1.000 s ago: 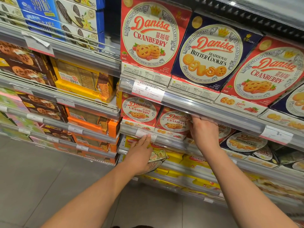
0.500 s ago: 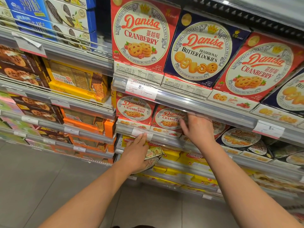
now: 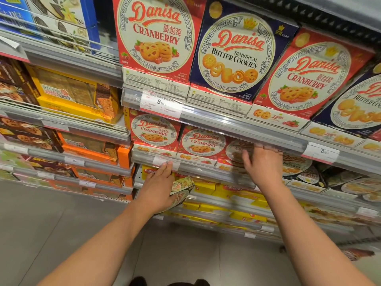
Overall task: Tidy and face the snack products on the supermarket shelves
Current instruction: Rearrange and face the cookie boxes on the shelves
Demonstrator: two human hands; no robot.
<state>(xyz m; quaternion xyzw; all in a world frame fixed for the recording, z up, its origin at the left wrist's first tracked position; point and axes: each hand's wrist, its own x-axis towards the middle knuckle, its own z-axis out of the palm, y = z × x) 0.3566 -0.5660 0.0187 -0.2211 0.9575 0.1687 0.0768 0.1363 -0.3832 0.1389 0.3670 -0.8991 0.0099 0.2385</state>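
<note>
On the second shelf, a right hand [image 3: 261, 164] is curling its fingers around a red cranberry cookie box [image 3: 237, 151] beside two matching boxes, while the left hand [image 3: 158, 188] is gripping a green-patterned box [image 3: 183, 190] below.

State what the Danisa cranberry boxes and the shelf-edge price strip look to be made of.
Danisa cranberry boxes: probably printed cardboard with a slight sheen, given the creased edges and flat panels. Shelf-edge price strip: likely clear glossy plastic, since paper tags show through it and it catches glare.
</note>
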